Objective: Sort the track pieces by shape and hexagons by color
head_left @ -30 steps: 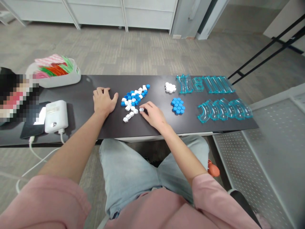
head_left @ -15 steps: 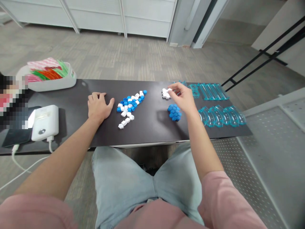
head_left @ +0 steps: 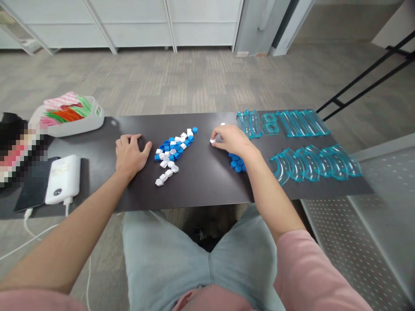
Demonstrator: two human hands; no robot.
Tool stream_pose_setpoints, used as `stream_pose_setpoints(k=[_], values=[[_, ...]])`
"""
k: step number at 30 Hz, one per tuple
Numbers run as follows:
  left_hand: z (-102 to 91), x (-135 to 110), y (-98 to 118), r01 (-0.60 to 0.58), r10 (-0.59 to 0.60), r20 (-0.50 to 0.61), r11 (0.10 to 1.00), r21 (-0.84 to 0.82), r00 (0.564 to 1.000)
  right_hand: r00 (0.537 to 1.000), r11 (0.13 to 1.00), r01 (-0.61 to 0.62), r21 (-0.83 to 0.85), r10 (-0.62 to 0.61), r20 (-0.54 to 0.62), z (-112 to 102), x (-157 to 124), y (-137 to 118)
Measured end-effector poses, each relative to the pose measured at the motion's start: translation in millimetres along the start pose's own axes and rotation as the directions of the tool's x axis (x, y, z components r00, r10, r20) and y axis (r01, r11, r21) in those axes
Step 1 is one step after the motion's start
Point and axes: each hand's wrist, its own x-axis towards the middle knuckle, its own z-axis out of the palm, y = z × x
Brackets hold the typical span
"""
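Pinches a small, smooth-sided white block (head_left: 212,141) between thumb and forefinger of the right hand (head_left: 234,140), fingers nearly closed, piece right at their tips. Rests the left hand (head_left: 130,156) on the smooth dark surface (head_left: 201,190), fingers loosely spread, gripping nothing. Between both hands, a jumbled heap of blue and white hexagonal blocks (head_left: 177,149); farther right, glossy, see-through teal tubes (head_left: 303,123) and curved arcs (head_left: 304,165).

Small white piece (head_left: 212,141) pinched in my right hand (head_left: 231,139). Blue-and-white pile (head_left: 173,149) loose to its left; blue cluster (head_left: 237,164) rightward, part-hidden by that hand.
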Motion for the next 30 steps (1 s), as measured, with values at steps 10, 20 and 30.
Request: stream_pose_setpoints(k=[10, 20, 30], values=[[-0.6, 0.0, -0.5, -0.015, 0.015, 0.003, 1.000, 0.017, 1.000, 0.997, 0.997, -0.051, -0.050, 0.048, -0.058, 7.0, -4.3, -2.2], [1.1, 0.2, -0.7, -0.009, 0.009, 0.009, 1.000, -0.019, 1.000, 0.985, 0.991, -0.126, -0.047, 0.120, -0.126, 7.0, -4.4, 8.0], [-0.9, -1.0, 2.4, -0.001, 0.001, 0.008, 1.000, -0.023, 1.000, 0.970, 0.977, -0.201, -0.064, 0.190, -0.152, 13.5, 7.1, 9.9]])
